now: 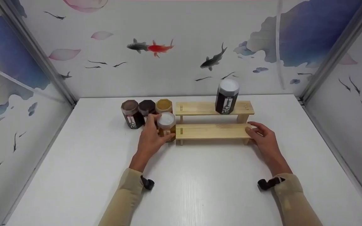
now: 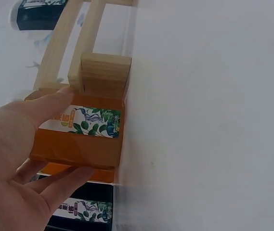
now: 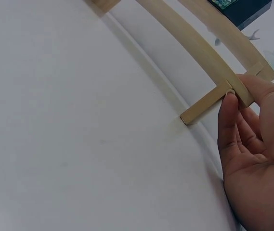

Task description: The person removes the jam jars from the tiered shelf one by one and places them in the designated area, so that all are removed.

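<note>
My left hand (image 1: 150, 138) grips an amber jar (image 1: 167, 128) with a white lid, thumb on one side and fingers on the other. The jar (image 2: 81, 144) stands right beside the left end of a two-step wooden rack (image 1: 214, 131). At the rack's right end, my right hand (image 1: 264, 138) pinches the lower board (image 3: 199, 45) between thumb and fingers. A dark jar (image 1: 227, 97) with a white lid stands on the upper board (image 1: 196, 108). Part of the amber jar is hidden behind my left fingers.
Behind and left of the held jar stand a brown-topped jar (image 1: 131, 114), a dark-topped jar (image 1: 147, 107) and a yellow-topped jar (image 1: 164, 106), close together. All rest on a white table (image 1: 187, 182), with printed wall panels (image 1: 174, 18) behind and at both sides.
</note>
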Motion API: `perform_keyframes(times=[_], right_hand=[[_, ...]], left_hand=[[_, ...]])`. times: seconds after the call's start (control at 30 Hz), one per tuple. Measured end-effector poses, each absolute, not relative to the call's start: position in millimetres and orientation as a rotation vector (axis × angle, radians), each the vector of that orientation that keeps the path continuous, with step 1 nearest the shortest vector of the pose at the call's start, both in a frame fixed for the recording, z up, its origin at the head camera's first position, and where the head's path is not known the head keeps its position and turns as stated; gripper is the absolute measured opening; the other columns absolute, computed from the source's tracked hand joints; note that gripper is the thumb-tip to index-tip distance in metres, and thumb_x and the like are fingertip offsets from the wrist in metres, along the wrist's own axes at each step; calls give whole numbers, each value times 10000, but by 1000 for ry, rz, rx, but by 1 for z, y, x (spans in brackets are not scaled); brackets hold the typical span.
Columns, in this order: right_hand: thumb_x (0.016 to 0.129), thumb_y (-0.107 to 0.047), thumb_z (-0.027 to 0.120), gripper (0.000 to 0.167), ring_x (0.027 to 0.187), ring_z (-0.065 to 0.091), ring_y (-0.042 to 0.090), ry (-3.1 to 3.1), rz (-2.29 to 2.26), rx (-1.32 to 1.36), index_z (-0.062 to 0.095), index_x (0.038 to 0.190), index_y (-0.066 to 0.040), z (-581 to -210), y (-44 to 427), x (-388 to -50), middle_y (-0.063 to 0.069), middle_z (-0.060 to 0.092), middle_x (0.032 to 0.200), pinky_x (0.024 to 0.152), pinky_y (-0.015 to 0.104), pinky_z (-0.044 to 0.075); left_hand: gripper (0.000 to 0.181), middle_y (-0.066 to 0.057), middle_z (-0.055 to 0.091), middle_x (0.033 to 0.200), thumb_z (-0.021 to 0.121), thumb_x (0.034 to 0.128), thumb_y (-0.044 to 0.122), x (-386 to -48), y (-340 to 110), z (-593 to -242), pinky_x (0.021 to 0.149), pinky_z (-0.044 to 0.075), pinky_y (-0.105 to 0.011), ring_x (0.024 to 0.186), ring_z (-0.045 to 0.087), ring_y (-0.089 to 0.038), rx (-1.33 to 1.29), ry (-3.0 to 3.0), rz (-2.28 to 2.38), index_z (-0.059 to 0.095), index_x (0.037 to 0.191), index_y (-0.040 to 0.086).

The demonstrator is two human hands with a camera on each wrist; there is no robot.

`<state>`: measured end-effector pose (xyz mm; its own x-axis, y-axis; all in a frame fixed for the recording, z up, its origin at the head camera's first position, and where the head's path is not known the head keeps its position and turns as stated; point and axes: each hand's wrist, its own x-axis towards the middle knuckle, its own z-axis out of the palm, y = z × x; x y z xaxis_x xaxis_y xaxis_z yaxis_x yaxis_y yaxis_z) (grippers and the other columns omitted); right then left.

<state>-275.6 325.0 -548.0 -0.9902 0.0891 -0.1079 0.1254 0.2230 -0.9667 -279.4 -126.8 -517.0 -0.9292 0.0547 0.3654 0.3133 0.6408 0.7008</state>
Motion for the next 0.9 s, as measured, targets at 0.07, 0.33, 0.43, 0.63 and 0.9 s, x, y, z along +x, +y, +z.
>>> perform_keyframes(times=[0.07, 0.33, 0.43, 0.63, 0.9], right_hand=[[980, -598, 732, 707, 1082, 671, 116, 2432, -1928, 216, 557, 1567, -246, -549, 325, -276, 53, 618, 1239, 919, 161, 589], [999, -520, 749, 689, 1002, 682, 72, 2410, -1996, 169, 558, 1562, -170, -550, 324, -278, 8, 658, 1134, 876, 167, 595], [1003, -495, 754, 682, 984, 682, 65, 2401, -2024, 152, 561, 1555, -144, -549, 324, -278, -4, 662, 1110, 863, 174, 600], [992, -529, 753, 697, 1003, 675, 65, 2418, -2001, 159, 564, 1556, -166, -548, 322, -277, -4, 646, 1133, 875, 171, 598], [1009, -521, 738, 666, 1006, 673, 69, 2432, -1975, 193, 566, 1558, -184, -548, 324, -275, -1, 647, 1140, 872, 162, 592]], left_hand=[[884, -171, 572, 1479, 978, 826, 294, -279, -127, -517, 1019, 594, -492, 1294, 649, -311, -287, -2557, -1176, 431, 1494, 108], [881, -153, 587, 1459, 979, 820, 247, -280, -128, -518, 984, 610, -460, 1255, 663, -282, -294, -2562, -1216, 420, 1490, 129], [870, -157, 584, 1464, 976, 825, 238, -280, -129, -518, 988, 612, -456, 1262, 663, -284, -308, -2557, -1234, 422, 1487, 128], [848, -110, 610, 1463, 949, 833, 463, -280, -131, -512, 979, 614, -474, 1245, 678, -277, -307, -2557, -1170, 494, 1485, 166], [612, -48, 629, 1372, 795, 954, 565, -280, -116, -493, 1049, 583, -451, 1275, 628, -221, -290, -2287, -978, 647, 1359, 130]])
